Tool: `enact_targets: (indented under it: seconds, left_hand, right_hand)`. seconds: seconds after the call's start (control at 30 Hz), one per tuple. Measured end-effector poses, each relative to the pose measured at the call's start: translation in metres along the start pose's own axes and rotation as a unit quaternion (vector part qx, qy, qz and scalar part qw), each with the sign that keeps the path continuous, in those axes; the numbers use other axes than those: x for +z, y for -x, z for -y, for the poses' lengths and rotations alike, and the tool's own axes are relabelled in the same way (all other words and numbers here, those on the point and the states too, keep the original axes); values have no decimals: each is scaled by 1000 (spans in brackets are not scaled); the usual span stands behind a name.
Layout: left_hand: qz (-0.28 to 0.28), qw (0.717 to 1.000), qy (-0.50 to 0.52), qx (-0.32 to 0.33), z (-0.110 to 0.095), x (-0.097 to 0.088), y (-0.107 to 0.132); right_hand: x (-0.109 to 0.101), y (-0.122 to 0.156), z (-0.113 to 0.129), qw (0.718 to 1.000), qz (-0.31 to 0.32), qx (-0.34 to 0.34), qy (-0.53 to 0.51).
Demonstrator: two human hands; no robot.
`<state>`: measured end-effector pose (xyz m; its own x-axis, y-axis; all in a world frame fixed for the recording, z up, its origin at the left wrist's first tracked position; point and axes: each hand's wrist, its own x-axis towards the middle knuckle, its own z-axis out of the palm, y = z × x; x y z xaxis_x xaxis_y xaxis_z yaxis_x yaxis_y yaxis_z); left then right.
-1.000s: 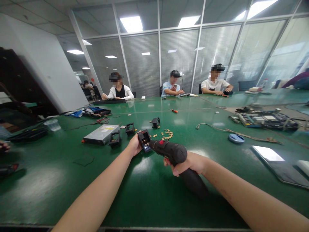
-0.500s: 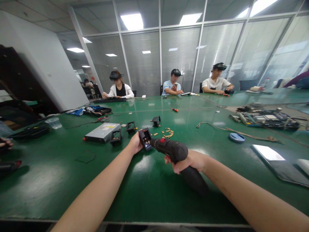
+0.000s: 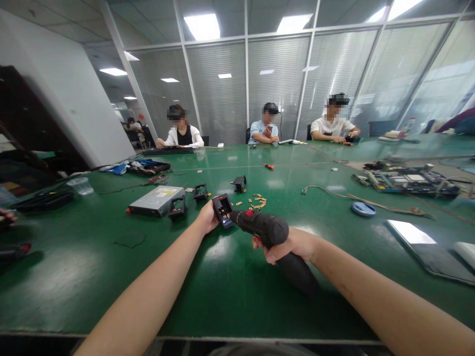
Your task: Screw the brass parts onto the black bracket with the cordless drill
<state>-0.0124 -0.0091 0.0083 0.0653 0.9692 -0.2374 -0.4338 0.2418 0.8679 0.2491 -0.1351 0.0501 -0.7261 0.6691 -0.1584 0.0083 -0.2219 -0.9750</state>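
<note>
My left hand [image 3: 209, 216] is closed round the side of a small black plastic housing [image 3: 223, 205], tilted so its open inside faces me. Brass-coloured pieces show within it. In my right hand [image 3: 285, 245] is a black cordless power drill [image 3: 264, 226] with a red mark on top, its nose pointing left into the housing. Whether the bit touches anything inside cannot be made out. Small brass-coloured pieces [image 3: 259, 201] lie scattered just beyond the drill. Similar black plastic parts stand nearby, one [image 3: 240, 183] behind the housing and two [image 3: 177, 207] to its left.
A silver disc drive [image 3: 158, 200] lies left of my hand. To the right are a blue round lid [image 3: 363, 209], a cable [image 3: 386, 206], a circuit-board assembly [image 3: 411, 180] and a tablet-like slab [image 3: 426, 252]. Three people sit across the green table [image 3: 222, 306]; another person's hand shows at far left.
Both hands keep nearly the same place, with the drill still pointing into the housing. The whole view has shifted very slightly.
</note>
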Motion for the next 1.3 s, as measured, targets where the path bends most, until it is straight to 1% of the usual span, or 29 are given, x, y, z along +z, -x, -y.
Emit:
enact_targets:
  seconds: [0.1, 0.27, 0.43, 0.73, 0.9, 1.13, 1.3]
  left_hand:
    - [0, 1000, -4, -3, 0, -1, 0]
    - [8, 1000, -6, 2, 1, -5, -1]
    - [15, 1000, 0, -3, -1, -9, -1]
    - [55, 998, 15, 14, -4, -13, 5]
    - [59, 998, 6, 20, -3, -15, 5]
    - [44, 999, -6, 10, -3, -13, 4]
    - [21, 1000, -4, 14, -3, -10, 5]
  right_hand:
    - [1, 0, 1, 1000, -3, -4, -3]
    - [1, -2, 1, 1000, 9, 5, 7]
    - [1, -4, 2, 1000, -1, 5, -1]
    - [1, -8, -2, 1000, 4, 3, -5]
    - [-1, -10, -5, 1000, 1, 6, -9]
    - [0, -12, -5, 1000, -4, -12, -20]
    - [-1, -12, -7, 1000, -6, -8, -18]
